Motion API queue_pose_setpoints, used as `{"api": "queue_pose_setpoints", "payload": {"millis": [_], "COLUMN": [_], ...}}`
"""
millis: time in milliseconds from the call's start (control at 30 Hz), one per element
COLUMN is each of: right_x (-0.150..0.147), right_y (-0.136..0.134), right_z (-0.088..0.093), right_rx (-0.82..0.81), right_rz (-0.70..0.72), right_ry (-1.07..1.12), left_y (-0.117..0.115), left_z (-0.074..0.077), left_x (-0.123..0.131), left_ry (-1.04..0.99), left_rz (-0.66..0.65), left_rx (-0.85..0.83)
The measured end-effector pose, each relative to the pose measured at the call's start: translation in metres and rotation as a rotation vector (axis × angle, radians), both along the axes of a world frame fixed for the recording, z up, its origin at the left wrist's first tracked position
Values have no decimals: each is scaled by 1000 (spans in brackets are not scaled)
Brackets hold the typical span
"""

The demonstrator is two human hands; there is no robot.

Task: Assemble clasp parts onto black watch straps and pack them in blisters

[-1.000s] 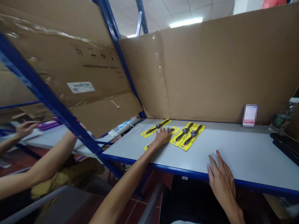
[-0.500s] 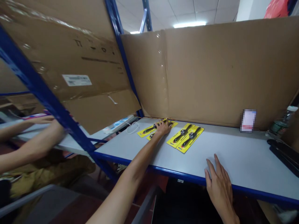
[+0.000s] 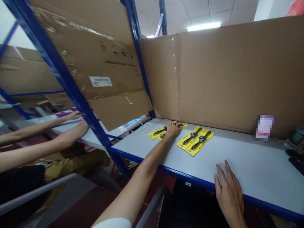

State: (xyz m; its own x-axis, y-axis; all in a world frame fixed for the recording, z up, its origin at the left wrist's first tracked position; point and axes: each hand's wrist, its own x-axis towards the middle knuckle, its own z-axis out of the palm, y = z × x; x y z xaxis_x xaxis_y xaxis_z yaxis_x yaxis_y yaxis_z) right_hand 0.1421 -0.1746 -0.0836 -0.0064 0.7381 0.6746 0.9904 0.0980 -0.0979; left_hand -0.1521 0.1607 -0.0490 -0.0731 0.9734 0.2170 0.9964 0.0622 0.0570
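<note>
My left hand [image 3: 174, 129] reaches to the back left of the table and rests on top of carded spokeshaves [image 3: 156, 132]. Its fingers are slightly bent and apart, and the hand covers part of these packs. Just right of it lie two more spokeshaves [image 3: 197, 141], black with a metal middle, each on a yellow card, side by side and slightly overlapping. My right hand [image 3: 229, 188] lies at the table's front edge with its fingers spread and nothing in it.
Cardboard panels wall the grey table [image 3: 237, 152] behind and at the left, beside a blue metal post [image 3: 78, 95]. A white cable [image 3: 144, 127] and power strip [image 3: 134, 123] are back left. A blurred-out upright item [image 3: 264, 127] stands back right. Another person's arms [image 3: 59, 142] are at the left.
The view has swung left, so everything appears further right and more of the other person shows. My left hand stays on the cards, its fingers a little closer together. My right hand stays at the edge.
</note>
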Motion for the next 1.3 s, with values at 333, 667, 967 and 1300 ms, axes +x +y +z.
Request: {"api": "queue_pose_setpoints", "payload": {"millis": [333, 667, 967, 1300], "right_x": [-1, 0, 1, 3], "right_y": [0, 0, 1, 2], "right_z": [-1, -2, -1, -9], "right_rx": [0, 5, 19, 18], "right_rz": [5, -3, 8, 20], "right_ry": [26, 12, -3, 9], "left_y": [-14, -26, -29, -7], "left_z": [27, 6, 5, 11], "left_x": [-83, -107, -108, -101], "left_ry": [2, -1, -104, -257], "left_rz": [19, -2, -12, 136], "left_rx": [-60, -27, 52, 77]}}
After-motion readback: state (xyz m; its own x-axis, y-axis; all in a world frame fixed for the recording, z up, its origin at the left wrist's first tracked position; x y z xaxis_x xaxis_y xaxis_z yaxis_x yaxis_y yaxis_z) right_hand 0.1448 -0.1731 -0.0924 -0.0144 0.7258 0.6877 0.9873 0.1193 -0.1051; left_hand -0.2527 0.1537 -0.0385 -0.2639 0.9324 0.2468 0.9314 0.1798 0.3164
